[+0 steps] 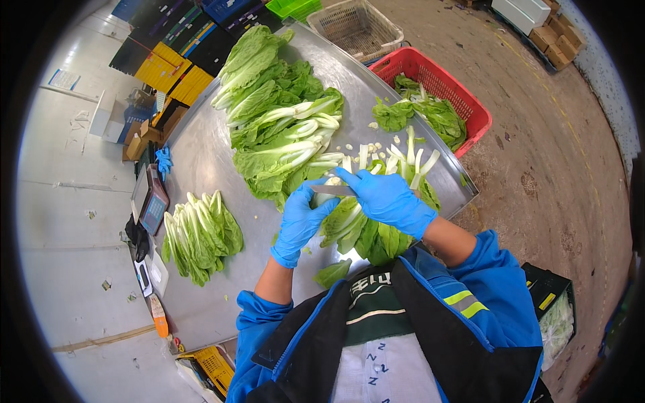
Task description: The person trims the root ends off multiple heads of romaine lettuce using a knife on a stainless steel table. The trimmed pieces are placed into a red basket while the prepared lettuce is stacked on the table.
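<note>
My left hand [302,216], in a blue glove, holds a leafy green by its white base [322,196]. My right hand [385,199], gloved alike, grips a knife whose blade [333,190] lies across that base; its handle is hidden in the fist. Just beyond the hands is a large heap of leafy greens [277,126], white stems toward the right. Loose leaves and cut stems [398,161] lie around and under my right hand, with small round stem slices [373,147] beyond. A neater bunch of greens [201,231] rests farther left on the metal table [201,151].
A red basket [473,111] with discarded-looking leaves stands against the table's right edge, beside a whitish crate [352,25]. Along the left edge are a digital scale [152,209], a blue glove [164,161] and an orange-handled tool [160,320]. A dark crate [549,292] stands right of me.
</note>
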{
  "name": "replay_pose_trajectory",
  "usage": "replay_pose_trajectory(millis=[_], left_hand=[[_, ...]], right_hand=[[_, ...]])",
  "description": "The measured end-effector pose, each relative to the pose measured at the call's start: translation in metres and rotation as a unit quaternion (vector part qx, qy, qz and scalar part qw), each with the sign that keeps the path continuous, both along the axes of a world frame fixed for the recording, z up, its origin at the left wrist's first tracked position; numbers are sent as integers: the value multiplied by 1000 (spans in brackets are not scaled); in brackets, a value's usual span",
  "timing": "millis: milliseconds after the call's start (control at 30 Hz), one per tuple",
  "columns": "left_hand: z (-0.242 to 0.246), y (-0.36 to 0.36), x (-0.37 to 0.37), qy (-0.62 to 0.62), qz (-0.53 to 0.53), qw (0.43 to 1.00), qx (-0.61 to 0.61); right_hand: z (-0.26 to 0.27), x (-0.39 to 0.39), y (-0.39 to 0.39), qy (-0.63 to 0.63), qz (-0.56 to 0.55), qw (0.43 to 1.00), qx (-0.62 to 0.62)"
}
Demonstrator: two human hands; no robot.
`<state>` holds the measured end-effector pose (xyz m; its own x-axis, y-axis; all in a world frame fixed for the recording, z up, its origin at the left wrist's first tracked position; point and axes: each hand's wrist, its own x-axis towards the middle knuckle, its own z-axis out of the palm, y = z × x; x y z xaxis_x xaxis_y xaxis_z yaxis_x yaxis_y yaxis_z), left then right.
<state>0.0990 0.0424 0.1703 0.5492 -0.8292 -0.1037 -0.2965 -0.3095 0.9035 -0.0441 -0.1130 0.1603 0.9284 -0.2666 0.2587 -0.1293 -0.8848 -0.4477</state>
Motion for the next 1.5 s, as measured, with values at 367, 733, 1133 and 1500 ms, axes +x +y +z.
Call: replay_pose_trajectory(millis=[367, 733, 1133, 1500], left_hand=[[-9, -16, -25, -369, -54, 925, 69], [0, -22, 2, 146, -99, 984, 20], [-5, 31, 69, 319, 21, 932, -170], [-17, 35, 89, 594, 146, 698, -374]], right_hand=[[-7, 5, 6, -7, -18, 868, 497], [-35, 17, -15, -66, 89, 857, 504], [-48, 2, -63, -129, -111, 954, 245], [-66, 16, -48, -45, -61, 904, 422]])
